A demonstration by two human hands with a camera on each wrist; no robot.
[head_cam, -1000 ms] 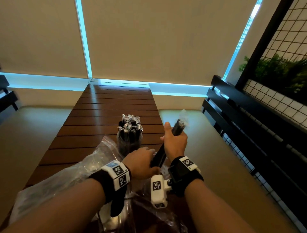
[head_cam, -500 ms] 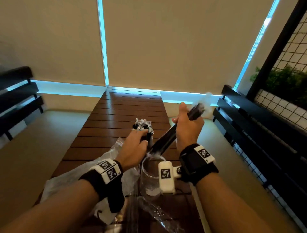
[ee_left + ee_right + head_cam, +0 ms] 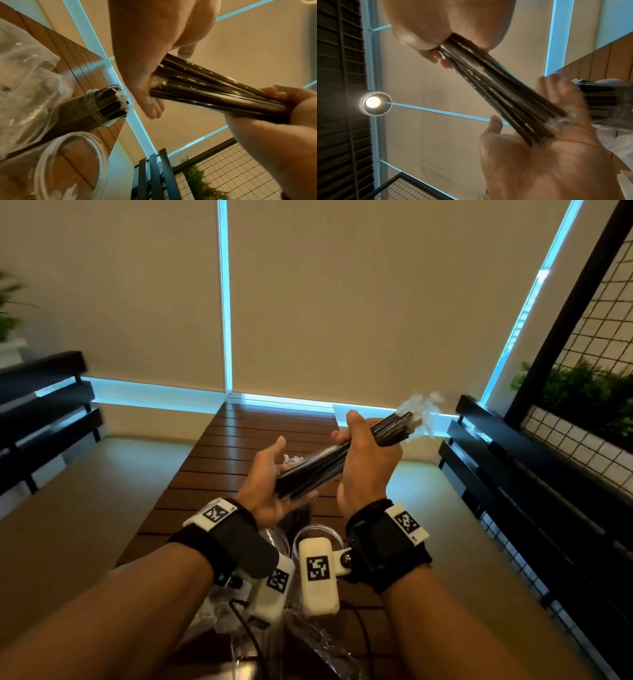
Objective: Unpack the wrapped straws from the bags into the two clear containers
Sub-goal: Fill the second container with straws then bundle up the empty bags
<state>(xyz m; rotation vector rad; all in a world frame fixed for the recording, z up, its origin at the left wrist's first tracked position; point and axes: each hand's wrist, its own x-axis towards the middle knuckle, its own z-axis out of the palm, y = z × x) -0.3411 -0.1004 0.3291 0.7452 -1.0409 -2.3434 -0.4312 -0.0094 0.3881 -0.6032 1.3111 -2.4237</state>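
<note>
My right hand (image 3: 363, 453) grips a bundle of black wrapped straws (image 3: 318, 467) round its middle and holds it slanted in the air above the table. The clear wrapper tips (image 3: 418, 405) stick out past the fist. My left hand (image 3: 274, 477) is open, and its palm touches the bundle's lower ends (image 3: 544, 129). In the left wrist view a clear container full of straws (image 3: 106, 105) stands on the table, with the empty clear container (image 3: 72, 152) nearer to me. The empty container's rim (image 3: 318, 534) shows between my wrists.
Crumpled clear plastic bags (image 3: 25, 81) lie on the slatted wooden table (image 3: 239, 440) beside the containers and under my forearms. Black benches (image 3: 513, 474) flank the table on both sides. A wire grid with plants (image 3: 589, 405) stands at the right.
Both hands have risen with the bundle, which now slants higher above the containers. My left hand has let go of the lower part and opened flat against the straw ends.
</note>
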